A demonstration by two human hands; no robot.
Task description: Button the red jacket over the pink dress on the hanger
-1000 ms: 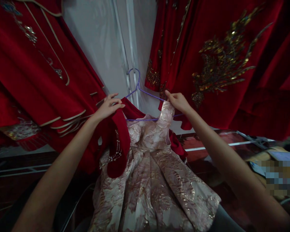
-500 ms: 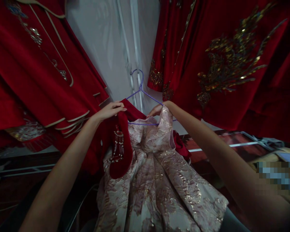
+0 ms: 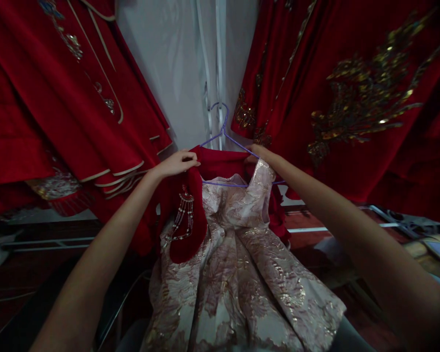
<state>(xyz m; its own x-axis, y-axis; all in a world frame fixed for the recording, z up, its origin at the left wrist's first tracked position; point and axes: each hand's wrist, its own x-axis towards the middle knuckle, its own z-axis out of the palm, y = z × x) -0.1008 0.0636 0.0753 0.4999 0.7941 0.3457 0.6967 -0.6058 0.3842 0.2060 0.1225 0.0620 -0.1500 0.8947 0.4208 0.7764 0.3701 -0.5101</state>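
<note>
A pale pink brocade dress (image 3: 238, 274) hangs from a purple wire hanger (image 3: 224, 131). A red jacket (image 3: 190, 249) with a beaded tassel ornament (image 3: 185, 210) is draped over the dress's left shoulder. My left hand (image 3: 179, 163) is closed, pinching the jacket at that shoulder. Across the hanger, behind the dress neckline, the red collar stretches toward my right hand (image 3: 262, 151). That hand is closed on the far end of the red cloth, its fingertips partly hidden by the hanger and fabric. The dress's right strap (image 3: 263, 171) is uncovered.
Red garments with pale piping (image 3: 106, 122) hang at the left. More red garments with gold sequin embroidery (image 3: 366, 102) hang at the right. Behind the hanger stand pale vertical bars (image 3: 220, 58). Metal rails (image 3: 308, 229) run low on both sides.
My right hand has moved up and outward, and the red cloth now spans taut behind the neckline. My left hand still pinches the jacket. The view has shifted slightly.
</note>
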